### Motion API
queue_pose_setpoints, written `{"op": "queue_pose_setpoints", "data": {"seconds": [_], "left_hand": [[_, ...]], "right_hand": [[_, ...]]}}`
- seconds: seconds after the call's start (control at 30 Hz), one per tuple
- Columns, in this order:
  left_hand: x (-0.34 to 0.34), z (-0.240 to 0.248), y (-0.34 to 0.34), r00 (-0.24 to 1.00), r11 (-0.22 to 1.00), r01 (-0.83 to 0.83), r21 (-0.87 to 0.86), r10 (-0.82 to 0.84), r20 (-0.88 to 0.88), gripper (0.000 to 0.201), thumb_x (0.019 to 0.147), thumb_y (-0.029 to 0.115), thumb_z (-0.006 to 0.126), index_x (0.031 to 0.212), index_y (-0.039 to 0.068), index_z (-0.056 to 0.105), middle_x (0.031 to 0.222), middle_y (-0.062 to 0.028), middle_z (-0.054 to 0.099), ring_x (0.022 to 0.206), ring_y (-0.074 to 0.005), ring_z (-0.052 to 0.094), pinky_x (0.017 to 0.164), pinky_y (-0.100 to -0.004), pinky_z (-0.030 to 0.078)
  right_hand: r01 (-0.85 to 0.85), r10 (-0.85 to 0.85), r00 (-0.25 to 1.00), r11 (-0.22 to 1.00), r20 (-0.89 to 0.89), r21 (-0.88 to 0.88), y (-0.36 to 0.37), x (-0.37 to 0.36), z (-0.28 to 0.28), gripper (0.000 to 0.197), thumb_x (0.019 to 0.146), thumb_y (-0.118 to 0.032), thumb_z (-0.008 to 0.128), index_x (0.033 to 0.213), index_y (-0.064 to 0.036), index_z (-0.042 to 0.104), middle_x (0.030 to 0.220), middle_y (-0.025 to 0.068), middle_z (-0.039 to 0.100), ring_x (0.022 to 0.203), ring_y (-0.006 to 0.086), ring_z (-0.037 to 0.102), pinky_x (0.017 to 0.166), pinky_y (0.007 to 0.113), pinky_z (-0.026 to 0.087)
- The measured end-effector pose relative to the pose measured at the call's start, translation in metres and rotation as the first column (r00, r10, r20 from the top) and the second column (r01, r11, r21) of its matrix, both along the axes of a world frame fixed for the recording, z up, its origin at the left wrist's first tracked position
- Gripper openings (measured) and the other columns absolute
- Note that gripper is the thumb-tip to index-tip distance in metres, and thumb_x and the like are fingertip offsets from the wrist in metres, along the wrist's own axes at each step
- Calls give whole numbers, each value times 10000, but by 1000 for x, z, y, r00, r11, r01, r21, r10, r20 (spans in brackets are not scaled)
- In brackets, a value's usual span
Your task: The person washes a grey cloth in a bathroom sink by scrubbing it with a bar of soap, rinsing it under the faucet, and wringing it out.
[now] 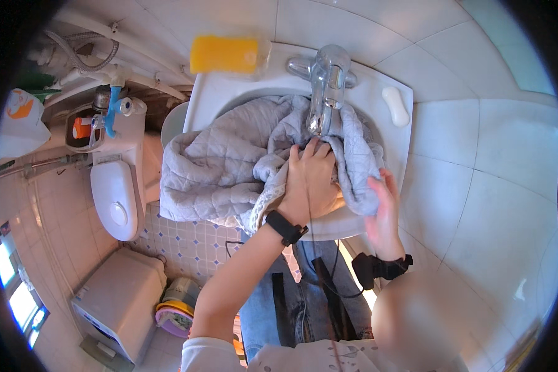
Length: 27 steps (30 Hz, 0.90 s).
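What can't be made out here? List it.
- Sink bowl, head view: covered by the grey quilted cloth.
- Faucet spout mouth: behind cloth and left hand.
- Right hand: motion-blurred; grip unclear.
- Lower right: blurred patch hides the forearm.

White tiled walls (471, 124); small patterned floor tiles (192, 242) (blue diamonds); a toilet (115, 198); bright window (15, 291) at left.

Bright daylight from the lower-left window (15, 291), strong fisheye bending, dark rim, slight motion blur.
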<state>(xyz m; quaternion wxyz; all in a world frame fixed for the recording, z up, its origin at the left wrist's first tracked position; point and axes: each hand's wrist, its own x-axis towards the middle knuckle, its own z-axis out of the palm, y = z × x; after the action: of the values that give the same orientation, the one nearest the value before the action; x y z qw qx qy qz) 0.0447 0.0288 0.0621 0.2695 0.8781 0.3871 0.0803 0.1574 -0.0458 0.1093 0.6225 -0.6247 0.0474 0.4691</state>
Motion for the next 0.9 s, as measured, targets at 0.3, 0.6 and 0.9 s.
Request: {"op": "queue_pose_setpoints", "data": {"seconds": [0.3,0.6,0.9], "left_hand": [[9,37,-36,706,890,-125,-439,391,591,671,611,123,712,1208,34,418,1199,-233,431,1150,-399,377,938,-426,323],[10,0,-41,586,751,-181,-635,600,544,353,900,222,425,1171,-4,441,1084,-202,533,927,-339,534,829,-380,391],[-11,-20,-26,328,144,411,-900,898,293,628,927,504,231,1366,56,229,1350,-103,338,1211,-187,346,1012,-313,259]], "right_hand": [[-134,133,991,990,25,50,-24,24,-18,252,911,-204,476,1028,7,548,994,56,573,919,135,555,763,260,457],[-380,466,747,884,474,-271,6,-24,-36,348,925,-218,445,719,44,546,661,6,537,634,68,457,538,243,369],[-651,429,322,747,844,-132,16,-50,-43,300,869,-152,514,623,19,513,499,126,454,460,166,434,473,296,353]]}}
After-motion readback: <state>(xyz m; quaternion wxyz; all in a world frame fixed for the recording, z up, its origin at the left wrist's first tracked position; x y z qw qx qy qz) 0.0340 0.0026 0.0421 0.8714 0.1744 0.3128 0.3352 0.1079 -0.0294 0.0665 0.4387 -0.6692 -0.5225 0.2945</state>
